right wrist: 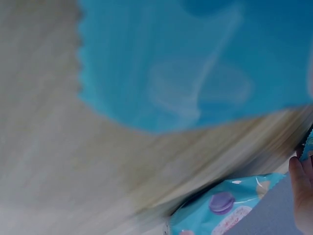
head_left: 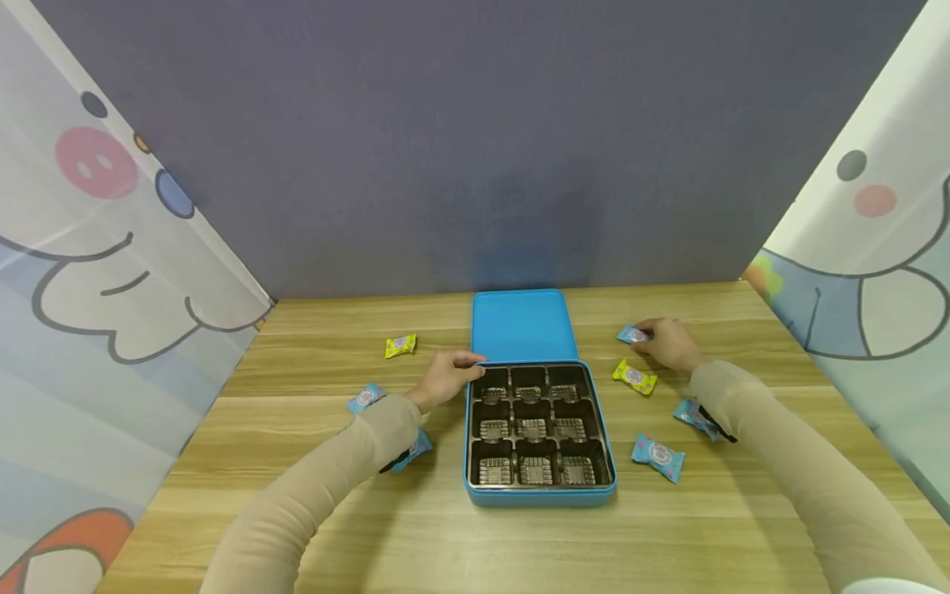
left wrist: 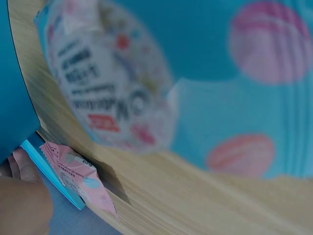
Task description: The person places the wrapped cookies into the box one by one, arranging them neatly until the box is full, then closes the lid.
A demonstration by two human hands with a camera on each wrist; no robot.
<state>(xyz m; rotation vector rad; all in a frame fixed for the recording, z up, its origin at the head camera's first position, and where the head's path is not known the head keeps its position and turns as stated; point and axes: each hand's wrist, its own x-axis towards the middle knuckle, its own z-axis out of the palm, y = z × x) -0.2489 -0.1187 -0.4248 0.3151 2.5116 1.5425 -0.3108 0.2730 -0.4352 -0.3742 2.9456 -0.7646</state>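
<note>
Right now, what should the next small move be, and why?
Probably lift the blue packet with the right hand and bring it toward the tin: the fingers grip it, all nine compartments look empty, and the left hand touches the tin's far left corner.

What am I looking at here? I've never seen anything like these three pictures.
No machine: these are a person's bare left hand and right hand. The wide picture comes from a camera worn on the head, looking forward and down; the two close-ups come from cameras worn on the wrists. On the wooden table sits a blue tin, its lid open behind it, with a nine-compartment tray inside. Wrapped blue packets and yellow packets lie on either side, and the left wrist view adds a pink packet. The left hand touches the tin's far left corner; the right hand holds one blue packet.
</note>
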